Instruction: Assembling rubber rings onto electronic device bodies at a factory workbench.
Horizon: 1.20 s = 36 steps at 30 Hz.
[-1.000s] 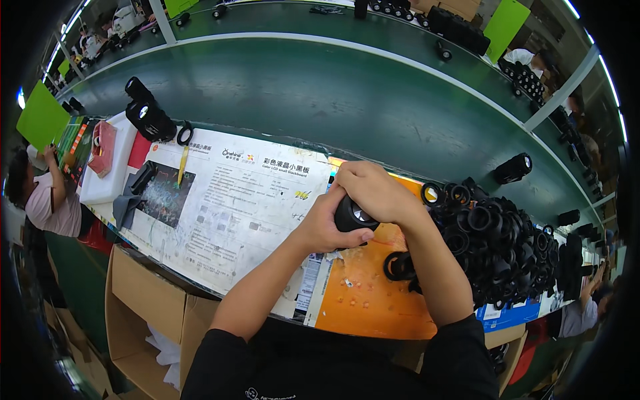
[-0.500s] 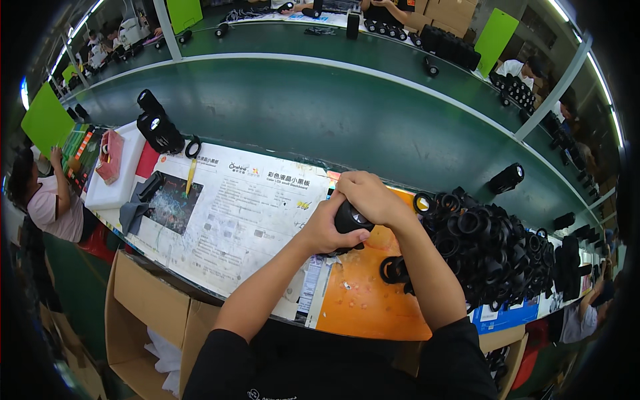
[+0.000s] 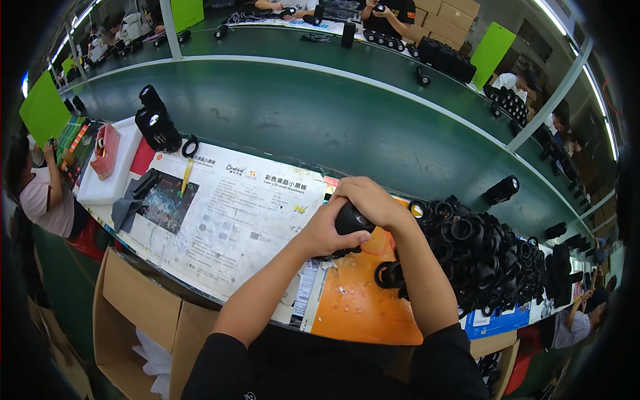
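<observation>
On the bench in front of me, a black cylindrical device, perhaps a small speaker, is held between both hands. My left hand wraps round its near left side, with the thumb across the front. Over its top and far side lies my right hand, with bent fingers that meet the left hand. My palms and fingers hide much of the device. Right of my right forearm is a heap of black rings, and one dark ring-shaped part lies at its near left edge.
Printed white sheets and an orange sheet cover the bench. Black cylinders stand at far left, beside a black ring and a yellow tool. Another cylinder lies at right. Below left is an open carton. People work around.
The whole view has shifted slightly. My hands keep the same grip on the black device, with almost no visible movement.
</observation>
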Each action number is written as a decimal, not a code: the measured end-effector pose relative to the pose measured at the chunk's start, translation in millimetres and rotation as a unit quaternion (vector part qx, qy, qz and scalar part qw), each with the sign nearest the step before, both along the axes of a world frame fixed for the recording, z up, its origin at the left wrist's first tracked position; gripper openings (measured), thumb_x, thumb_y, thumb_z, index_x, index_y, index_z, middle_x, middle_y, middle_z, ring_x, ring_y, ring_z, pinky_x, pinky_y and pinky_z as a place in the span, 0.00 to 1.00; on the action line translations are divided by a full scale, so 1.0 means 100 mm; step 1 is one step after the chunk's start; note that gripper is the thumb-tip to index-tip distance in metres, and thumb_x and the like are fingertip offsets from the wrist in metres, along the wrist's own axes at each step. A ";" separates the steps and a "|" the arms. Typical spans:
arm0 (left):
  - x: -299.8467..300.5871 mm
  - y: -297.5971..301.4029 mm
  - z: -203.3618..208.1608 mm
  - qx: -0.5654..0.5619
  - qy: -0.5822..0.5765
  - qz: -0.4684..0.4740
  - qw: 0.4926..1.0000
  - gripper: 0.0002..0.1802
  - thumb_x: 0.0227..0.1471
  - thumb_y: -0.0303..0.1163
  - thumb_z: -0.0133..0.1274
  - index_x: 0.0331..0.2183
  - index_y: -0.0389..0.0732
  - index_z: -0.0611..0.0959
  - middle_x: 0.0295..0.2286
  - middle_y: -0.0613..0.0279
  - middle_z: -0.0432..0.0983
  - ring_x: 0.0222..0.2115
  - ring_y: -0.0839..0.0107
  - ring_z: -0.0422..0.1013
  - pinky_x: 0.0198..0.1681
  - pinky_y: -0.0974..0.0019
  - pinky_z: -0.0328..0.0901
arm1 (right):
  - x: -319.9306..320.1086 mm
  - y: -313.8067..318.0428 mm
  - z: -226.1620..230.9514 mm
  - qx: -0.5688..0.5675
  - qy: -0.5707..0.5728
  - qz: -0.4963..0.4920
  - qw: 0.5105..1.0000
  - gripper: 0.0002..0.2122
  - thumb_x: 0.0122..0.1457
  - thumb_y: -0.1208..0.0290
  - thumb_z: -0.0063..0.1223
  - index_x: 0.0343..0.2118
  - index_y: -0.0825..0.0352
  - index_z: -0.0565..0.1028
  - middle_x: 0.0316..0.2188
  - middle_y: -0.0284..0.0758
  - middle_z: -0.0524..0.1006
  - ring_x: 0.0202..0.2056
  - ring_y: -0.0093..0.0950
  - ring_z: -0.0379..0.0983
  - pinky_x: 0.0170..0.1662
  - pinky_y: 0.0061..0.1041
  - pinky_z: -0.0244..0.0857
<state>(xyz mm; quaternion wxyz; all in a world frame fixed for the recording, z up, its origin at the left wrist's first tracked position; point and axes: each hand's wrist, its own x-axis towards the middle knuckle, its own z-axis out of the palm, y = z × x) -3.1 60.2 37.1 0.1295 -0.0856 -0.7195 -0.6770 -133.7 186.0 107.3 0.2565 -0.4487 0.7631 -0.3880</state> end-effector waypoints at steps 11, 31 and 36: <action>0.01 -0.04 0.07 0.031 -0.057 -0.029 0.997 0.48 0.50 0.53 0.76 0.62 0.33 0.75 0.51 0.50 0.78 0.51 0.59 0.76 0.58 0.59 0.71 | 0.15 -0.12 0.44 0.070 0.074 -0.034 0.994 0.19 0.70 0.62 0.46 0.38 0.71 0.85 0.37 0.46 0.86 0.40 0.44 0.82 0.51 0.37 0.74; 0.04 -0.12 0.05 0.080 -0.041 -0.086 0.992 0.10 0.53 0.27 0.69 0.39 0.38 0.89 0.34 0.66 0.87 0.38 0.74 0.81 0.47 0.65 0.75 | 0.47 -0.50 0.55 0.234 0.291 0.025 0.927 0.21 0.69 0.62 0.41 0.35 0.71 0.85 0.36 0.53 0.85 0.37 0.55 0.82 0.47 0.52 0.76; 0.06 -0.08 -0.02 0.096 -0.066 -0.093 0.989 0.21 0.53 0.29 0.73 0.48 0.38 0.88 0.45 0.61 0.87 0.48 0.69 0.81 0.55 0.62 0.73 | 0.53 -0.48 0.56 0.209 0.314 0.020 0.926 0.16 0.64 0.66 0.48 0.32 0.72 0.86 0.36 0.53 0.86 0.35 0.52 0.85 0.42 0.47 0.80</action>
